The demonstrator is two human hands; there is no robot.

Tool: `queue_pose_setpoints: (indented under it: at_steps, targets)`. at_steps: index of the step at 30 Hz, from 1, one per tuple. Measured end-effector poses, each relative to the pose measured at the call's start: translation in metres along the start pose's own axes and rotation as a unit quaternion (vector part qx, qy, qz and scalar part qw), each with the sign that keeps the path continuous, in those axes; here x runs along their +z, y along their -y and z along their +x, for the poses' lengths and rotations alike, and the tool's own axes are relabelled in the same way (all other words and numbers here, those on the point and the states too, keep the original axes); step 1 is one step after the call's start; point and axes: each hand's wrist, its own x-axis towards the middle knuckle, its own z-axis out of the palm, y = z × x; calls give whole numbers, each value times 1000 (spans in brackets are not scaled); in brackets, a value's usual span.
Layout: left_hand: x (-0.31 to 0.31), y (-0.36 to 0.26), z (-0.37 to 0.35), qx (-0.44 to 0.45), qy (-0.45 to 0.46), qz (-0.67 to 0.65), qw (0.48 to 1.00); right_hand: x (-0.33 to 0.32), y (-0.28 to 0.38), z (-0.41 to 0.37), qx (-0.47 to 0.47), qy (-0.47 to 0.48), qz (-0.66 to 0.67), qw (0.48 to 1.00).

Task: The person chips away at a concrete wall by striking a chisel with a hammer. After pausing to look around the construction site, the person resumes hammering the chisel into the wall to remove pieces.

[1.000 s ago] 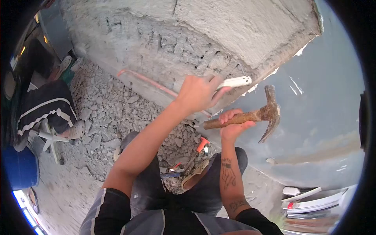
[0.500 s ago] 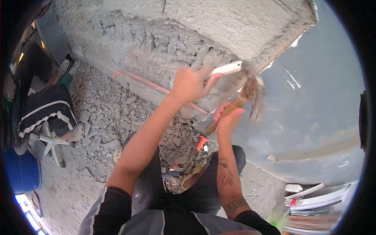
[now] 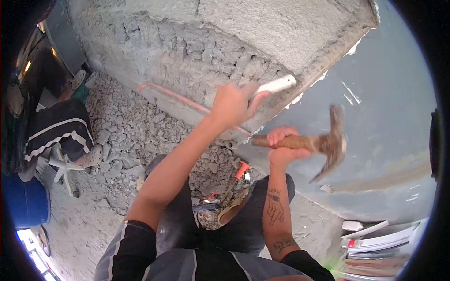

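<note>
My left hand (image 3: 233,105) is closed around a chisel with a white handle (image 3: 277,85), held against the chipped concrete wall (image 3: 211,61). The handle's butt, with a small hole, points right; the blade is hidden behind my fingers. My right hand (image 3: 284,146) grips the wooden handle of a hammer (image 3: 332,143). Its metal head, blurred by motion, is out to the right, apart from the chisel and in front of the grey painted surface (image 3: 384,140). Below my left hand, a thin reddish pipe (image 3: 176,97) runs along the wall's base.
Broken rubble (image 3: 126,122) covers the floor along the wall. An orange-handled tool (image 3: 242,169) lies between my legs. At left are another person's legs (image 3: 61,124), a white stand base (image 3: 63,166) and a blue drum (image 3: 23,199). Stacked strips (image 3: 379,246) lie lower right.
The hammer has swung away from the chisel's butt, to the right and down, and its handle now lies nearly level. My left hand and the chisel have shifted only slightly right.
</note>
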Motion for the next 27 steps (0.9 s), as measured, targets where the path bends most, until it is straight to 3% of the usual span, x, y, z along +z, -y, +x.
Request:
queue_pose_setpoints:
  at_steps: [1,6,8,13,17,19,20,22,23,25,26,27]
  targets:
    - [-1,-3,-2,20,4,-16,1000,-2,2,1,-93,41,12,995]
    - [5,3,-2,35,-15,9,999,-2,6,-5,-54,11,24,998]
    - [0,4,0,12,28,-17,999,-2,4,-4,-46,15,29,998]
    - [1,7,3,24,19,-42,999,-4,1,-2,-141,83,54,985]
    - [0,11,5,8,27,-45,999,8,-7,-7,-126,32,1,992]
    - [2,12,5,2,24,-53,998,12,-20,-10,-3,-66,-41,997]
    - [2,11,5,-4,22,-60,998,9,-19,-9,-3,-67,-43,997]
    - [3,12,4,-11,15,-61,998,19,-1,-3,190,-24,-200,961]
    - [2,13,4,-20,8,-60,998,19,5,-5,189,-24,-200,961]
    - [-4,10,6,-47,21,-65,997,16,14,-9,69,1,-181,981]
    - [-6,8,5,-71,38,-72,994,15,17,-9,72,3,-183,981]
    - [-4,7,3,-74,38,-73,994,15,20,-9,-68,38,-127,989]
